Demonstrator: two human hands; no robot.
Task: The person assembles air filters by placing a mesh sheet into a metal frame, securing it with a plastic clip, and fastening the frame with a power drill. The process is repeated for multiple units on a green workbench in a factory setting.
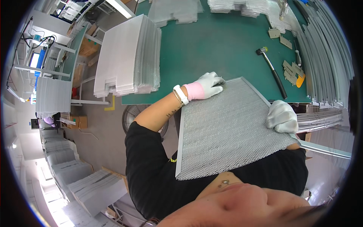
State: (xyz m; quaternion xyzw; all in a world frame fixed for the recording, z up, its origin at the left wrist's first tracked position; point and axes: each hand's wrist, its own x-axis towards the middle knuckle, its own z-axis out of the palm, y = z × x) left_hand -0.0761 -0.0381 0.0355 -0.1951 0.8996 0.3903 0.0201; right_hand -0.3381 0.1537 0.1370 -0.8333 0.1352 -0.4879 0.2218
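A silver metal mesh filter panel [223,128] is tilted between my arms and chest, its far end at the green table's near edge. Narrow metal framing shows along its left side and far right side. My left hand [208,86], in a white glove with a pink cuff, is closed over the panel's far edge with the thumb toward the mesh. At the right edge my right hand [282,116], also gloved, is curled into a fist on the panel; its fingertips are hidden. A silver metal strip [325,148] runs outward beyond this hand; I cannot tell whether it joins the panel.
On the green table [211,49] lie a black-handled hammer [273,72], a screwdriver [298,56] and beige plates [293,72] near an orange-handled tool [300,80]. Stacked mesh sheets [126,56] stand left. Long metal strips [327,49] fill the right side. A floor fan [132,115] stands below.
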